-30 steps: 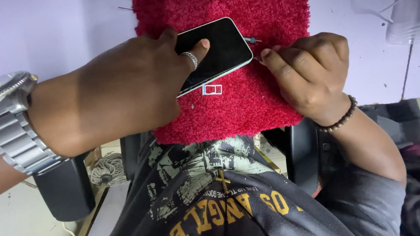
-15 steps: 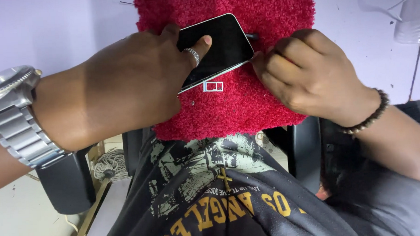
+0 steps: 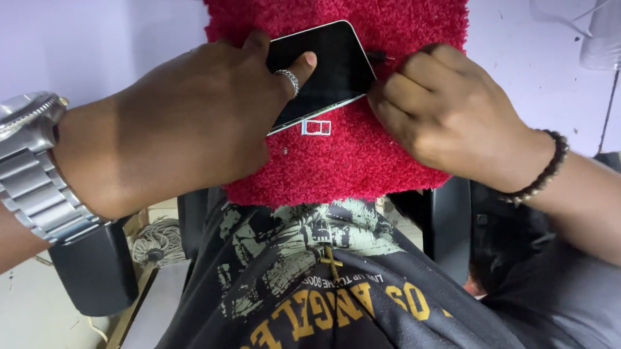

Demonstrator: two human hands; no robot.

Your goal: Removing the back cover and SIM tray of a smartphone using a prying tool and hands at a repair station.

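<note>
A black smartphone (image 3: pixel 330 69) with a silver edge lies on a fuzzy red mat (image 3: pixel 365 158). My left hand (image 3: pixel 204 130), with a ring and a steel wristwatch, presses the phone down, thumb on the screen. My right hand (image 3: pixel 440 113), with a dark bead bracelet, is curled at the phone's right edge and pinches a thin dark tool (image 3: pixel 381 55) whose tip shows by the phone's corner. A small silver SIM tray (image 3: pixel 316 127) lies on the mat just below the phone. A tiny screw-like speck (image 3: pixel 286 150) sits left of the tray.
The mat lies on a pale lavender table (image 3: pixel 95 44). Below are my dark printed shirt (image 3: pixel 316 293), black chair armrests (image 3: pixel 95 268), and a coil of cord (image 3: pixel 156 240) on the floor. A clear plastic object (image 3: pixel 611 22) stands at the top right.
My right hand has moved left and up against the phone's right edge. The left hand keeps holding the phone; the tray stays put.
</note>
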